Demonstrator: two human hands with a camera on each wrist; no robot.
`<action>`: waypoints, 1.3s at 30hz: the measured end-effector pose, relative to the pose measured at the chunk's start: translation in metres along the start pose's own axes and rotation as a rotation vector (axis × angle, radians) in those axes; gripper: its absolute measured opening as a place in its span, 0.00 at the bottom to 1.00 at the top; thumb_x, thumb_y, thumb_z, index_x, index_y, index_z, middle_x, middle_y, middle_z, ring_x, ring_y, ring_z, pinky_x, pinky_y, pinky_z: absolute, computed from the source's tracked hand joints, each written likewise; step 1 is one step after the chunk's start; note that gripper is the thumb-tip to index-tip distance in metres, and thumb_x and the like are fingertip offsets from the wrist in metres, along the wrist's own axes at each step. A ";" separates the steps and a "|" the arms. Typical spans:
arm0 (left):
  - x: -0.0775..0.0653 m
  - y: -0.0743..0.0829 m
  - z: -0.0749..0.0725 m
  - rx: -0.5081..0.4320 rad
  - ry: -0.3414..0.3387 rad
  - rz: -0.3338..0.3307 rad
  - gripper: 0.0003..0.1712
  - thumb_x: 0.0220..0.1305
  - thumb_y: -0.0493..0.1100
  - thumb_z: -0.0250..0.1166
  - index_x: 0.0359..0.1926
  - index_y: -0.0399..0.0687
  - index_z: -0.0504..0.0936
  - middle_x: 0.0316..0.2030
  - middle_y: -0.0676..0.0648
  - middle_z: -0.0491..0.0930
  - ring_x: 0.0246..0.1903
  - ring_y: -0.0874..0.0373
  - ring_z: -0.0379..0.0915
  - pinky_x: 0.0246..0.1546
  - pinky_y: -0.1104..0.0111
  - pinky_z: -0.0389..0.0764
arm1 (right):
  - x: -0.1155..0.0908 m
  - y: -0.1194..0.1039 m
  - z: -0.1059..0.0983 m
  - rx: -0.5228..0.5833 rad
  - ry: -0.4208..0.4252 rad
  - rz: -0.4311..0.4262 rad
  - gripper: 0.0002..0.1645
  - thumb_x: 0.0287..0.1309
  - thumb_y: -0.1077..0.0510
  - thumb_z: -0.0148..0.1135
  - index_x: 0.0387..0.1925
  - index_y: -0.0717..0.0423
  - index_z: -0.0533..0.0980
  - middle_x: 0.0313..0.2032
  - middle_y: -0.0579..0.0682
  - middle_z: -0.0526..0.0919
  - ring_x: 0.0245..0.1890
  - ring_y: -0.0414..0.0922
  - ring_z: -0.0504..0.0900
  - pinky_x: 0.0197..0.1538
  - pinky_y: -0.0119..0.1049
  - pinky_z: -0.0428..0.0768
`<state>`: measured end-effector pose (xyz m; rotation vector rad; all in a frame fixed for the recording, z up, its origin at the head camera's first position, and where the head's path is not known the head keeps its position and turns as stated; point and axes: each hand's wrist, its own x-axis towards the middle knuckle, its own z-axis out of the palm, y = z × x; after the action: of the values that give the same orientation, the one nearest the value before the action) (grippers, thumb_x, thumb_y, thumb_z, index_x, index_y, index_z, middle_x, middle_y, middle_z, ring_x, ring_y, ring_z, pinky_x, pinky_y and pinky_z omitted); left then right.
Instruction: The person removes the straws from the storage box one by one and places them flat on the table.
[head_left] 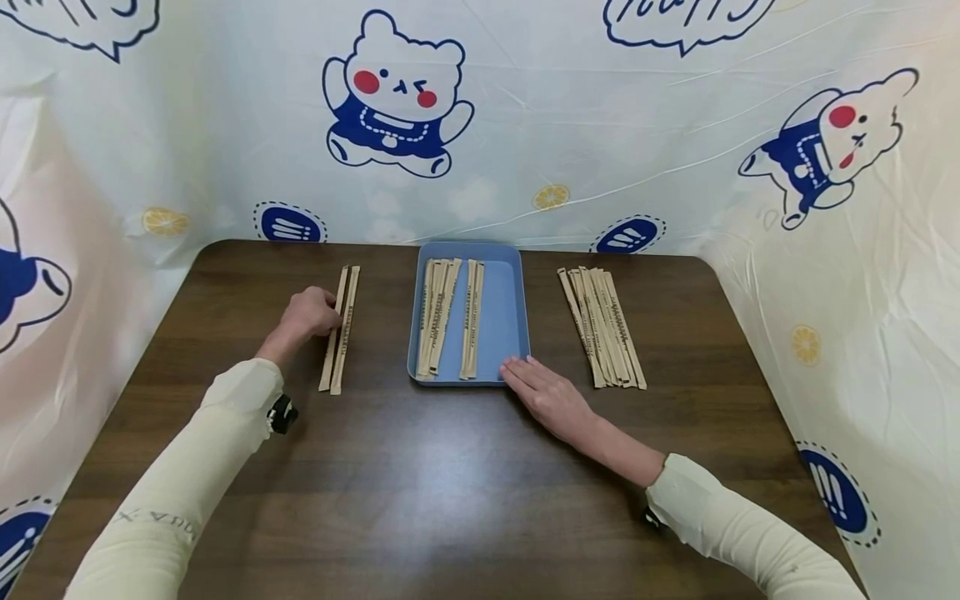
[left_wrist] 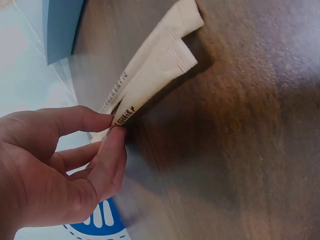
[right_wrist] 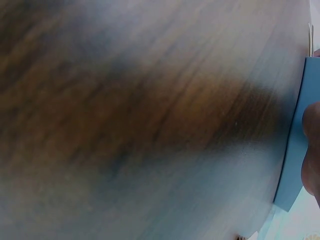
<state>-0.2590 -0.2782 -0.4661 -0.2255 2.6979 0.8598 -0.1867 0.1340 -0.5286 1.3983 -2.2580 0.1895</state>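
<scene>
Two long, narrow kraft-paper packets with dark print lie side by side left of the tray. My left hand (head_left: 309, 313) pinches the left paper packet (left_wrist: 155, 72) between fingertips and thumb, partly covering it in the head view. The other paper packet (head_left: 347, 333) lies close along its right side. My right hand (head_left: 551, 402) has straight fingers resting on the near right corner of the blue tray (head_left: 506, 317). Inside the tray are a thicker bundle of packets (head_left: 438, 317) on the left and a slimmer group of packets (head_left: 472, 321) beside it.
Right of the tray, a fanned pile of similar packets (head_left: 603, 329) lies on the brown wooden table (head_left: 420, 500). A printed plastic sheet (head_left: 525, 108) with bears hangs behind the table and along both sides.
</scene>
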 end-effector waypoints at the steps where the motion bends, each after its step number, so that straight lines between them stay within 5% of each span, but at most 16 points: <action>1: 0.000 0.000 0.000 0.002 0.000 0.002 0.10 0.46 0.31 0.55 0.34 0.35 0.77 0.19 0.47 0.74 0.20 0.57 0.71 0.19 0.71 0.72 | 0.000 0.000 0.000 -0.002 0.001 -0.001 0.21 0.68 0.66 0.38 0.56 0.66 0.71 0.55 0.60 0.74 0.57 0.51 0.70 0.61 0.44 0.64; 5: -0.001 -0.001 0.001 0.005 0.009 0.006 0.13 0.45 0.31 0.55 0.36 0.35 0.77 0.20 0.46 0.74 0.20 0.58 0.72 0.19 0.71 0.72 | -0.001 0.000 0.001 -0.001 -0.002 -0.002 0.21 0.68 0.66 0.37 0.56 0.66 0.70 0.55 0.60 0.73 0.57 0.50 0.70 0.61 0.44 0.65; 11: -0.001 0.001 0.000 0.013 0.019 0.005 0.29 0.46 0.32 0.57 0.54 0.29 0.72 0.32 0.38 0.77 0.20 0.58 0.73 0.20 0.71 0.74 | -0.002 0.001 0.002 -0.002 -0.006 0.000 0.21 0.67 0.66 0.39 0.57 0.66 0.70 0.55 0.60 0.73 0.58 0.51 0.70 0.61 0.43 0.64; 16: -0.002 0.009 -0.002 0.023 0.019 0.007 0.29 0.53 0.36 0.58 0.57 0.27 0.69 0.44 0.31 0.75 0.33 0.49 0.75 0.31 0.63 0.77 | -0.002 0.001 0.003 -0.003 -0.010 0.001 0.21 0.65 0.67 0.41 0.57 0.66 0.70 0.55 0.60 0.73 0.58 0.50 0.69 0.62 0.43 0.64; 19: -0.001 0.021 -0.004 0.010 0.025 0.020 0.31 0.54 0.40 0.59 0.58 0.28 0.67 0.49 0.30 0.73 0.39 0.45 0.74 0.36 0.59 0.77 | -0.002 0.001 0.003 -0.001 -0.012 0.002 0.21 0.64 0.67 0.43 0.57 0.66 0.70 0.55 0.60 0.73 0.58 0.50 0.69 0.62 0.43 0.64; 22: -0.001 0.037 -0.005 -0.061 0.009 0.036 0.33 0.54 0.40 0.60 0.60 0.30 0.66 0.50 0.31 0.73 0.35 0.49 0.77 0.36 0.59 0.79 | -0.002 0.001 0.003 0.001 -0.011 0.002 0.21 0.64 0.67 0.42 0.57 0.66 0.70 0.55 0.60 0.73 0.58 0.50 0.69 0.62 0.43 0.64; 30: -0.002 0.087 0.012 -0.390 -0.152 0.039 0.33 0.61 0.36 0.59 0.65 0.31 0.59 0.52 0.31 0.71 0.48 0.41 0.73 0.43 0.61 0.78 | -0.001 0.001 0.002 -0.003 -0.010 0.003 0.21 0.63 0.67 0.45 0.57 0.66 0.70 0.55 0.59 0.73 0.58 0.50 0.69 0.62 0.43 0.64; 39: 0.000 0.122 0.032 -0.464 -0.233 0.078 0.34 0.60 0.38 0.61 0.66 0.37 0.59 0.56 0.36 0.67 0.49 0.42 0.70 0.45 0.60 0.77 | 0.000 0.002 0.001 0.006 0.004 0.004 0.21 0.61 0.68 0.49 0.56 0.66 0.71 0.55 0.59 0.74 0.58 0.50 0.70 0.61 0.43 0.64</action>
<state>-0.2809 -0.1602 -0.4254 -0.1097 2.2746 1.4339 -0.1884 0.1343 -0.5296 1.3949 -2.2587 0.1999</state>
